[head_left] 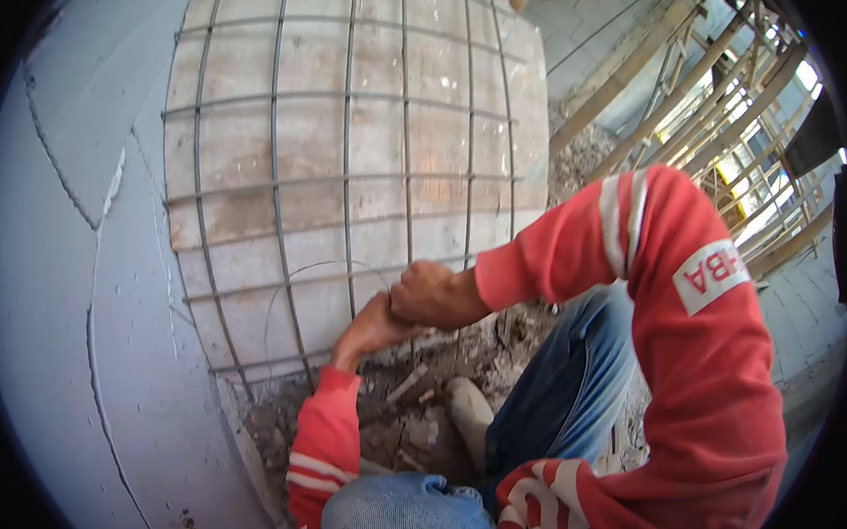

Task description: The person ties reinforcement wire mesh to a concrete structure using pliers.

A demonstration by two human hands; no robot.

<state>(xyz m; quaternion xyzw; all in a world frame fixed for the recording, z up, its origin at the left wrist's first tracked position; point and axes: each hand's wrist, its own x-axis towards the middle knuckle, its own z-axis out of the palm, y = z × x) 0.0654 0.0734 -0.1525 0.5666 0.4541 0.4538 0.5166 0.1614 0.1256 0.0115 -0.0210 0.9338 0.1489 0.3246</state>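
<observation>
A rebar grid (346, 109) of thin crossing steel bars stands against pale boards in front of me. My right hand (429, 294) is closed in a fist in front of a low crossing of the bars. My left hand (377, 329) is just below and to its left, touching it, with its fingers curled and partly hidden. A thin wire (298, 268) arcs from the hands over to the left across the lower bars. Its end runs in at my right fist; what the left fingers pinch does not show.
Pale wooden boards (373, 145) back the grid. A cracked grey wall (80, 304) rises close on my left. Rubble and wood scraps (401, 424) cover the ground by my shoe (469, 412). Wooden poles (623, 99) lean on the right.
</observation>
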